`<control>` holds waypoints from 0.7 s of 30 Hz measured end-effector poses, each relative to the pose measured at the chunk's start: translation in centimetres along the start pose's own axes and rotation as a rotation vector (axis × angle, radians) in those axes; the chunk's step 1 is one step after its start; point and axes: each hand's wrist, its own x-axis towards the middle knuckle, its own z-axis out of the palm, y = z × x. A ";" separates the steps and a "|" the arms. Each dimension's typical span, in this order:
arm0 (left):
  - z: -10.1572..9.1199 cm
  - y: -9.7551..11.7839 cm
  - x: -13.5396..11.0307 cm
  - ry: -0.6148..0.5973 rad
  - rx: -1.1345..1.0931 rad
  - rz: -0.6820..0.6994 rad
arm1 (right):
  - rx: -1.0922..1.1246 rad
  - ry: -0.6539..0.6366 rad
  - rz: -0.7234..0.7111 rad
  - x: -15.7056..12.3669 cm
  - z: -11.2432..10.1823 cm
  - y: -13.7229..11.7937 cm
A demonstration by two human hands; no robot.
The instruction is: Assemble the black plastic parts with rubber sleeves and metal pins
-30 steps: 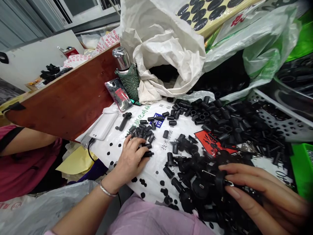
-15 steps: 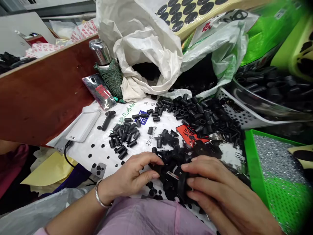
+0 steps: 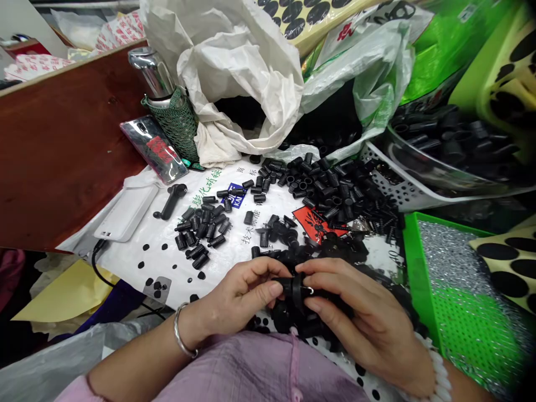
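Observation:
My left hand and my right hand meet near the table's front edge, both pinched on one black plastic part with a small metal clip. Under them lies a heap of bigger black parts. A small cluster of short black tubes lies to the left on the white printed sheet. A larger pile of black tubes spreads behind the hands.
A green tray of small metal pieces stands at the right. A netted steel flask, a phone, a white power bank and white sacks line the back. A brown board borders the left.
My left hand left the small tube cluster and came right to meet my right hand. Both now grip one black part lifted from the heap. The view has swung rightward.

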 end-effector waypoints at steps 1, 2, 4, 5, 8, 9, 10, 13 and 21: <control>0.1 0.0 0.1 -0.012 -0.013 -0.004 | -0.035 -0.017 -0.007 -0.1 -0.2 0.0; 0.1 0.0 0.2 -0.029 -0.024 -0.009 | -0.078 -0.043 -0.017 -0.1 -0.4 0.0; 0.2 0.0 0.4 -0.053 -0.035 -0.023 | -0.175 -0.092 -0.059 -0.4 -0.6 -0.1; 0.2 0.0 0.4 -0.057 -0.041 -0.033 | -0.222 -0.109 -0.088 -0.6 -0.6 -0.1; 0.3 -0.2 0.5 -0.057 -0.081 -0.055 | -0.333 -0.126 -0.166 -1.3 -0.6 -0.1; 0.4 -0.3 0.6 -0.056 -0.098 -0.063 | -0.361 -0.126 -0.173 -1.4 -0.6 -0.1; 0.4 -0.4 0.6 -0.054 -0.113 -0.069 | -0.386 -0.129 -0.169 -1.6 -0.6 -0.1; 0.6 -0.6 0.7 -0.035 -0.132 -0.090 | -0.442 -0.118 -0.143 -1.7 -0.5 -0.5; 0.4 -0.4 0.9 -0.071 -0.073 -0.162 | -0.463 -0.146 -0.162 -2.3 0.1 -0.1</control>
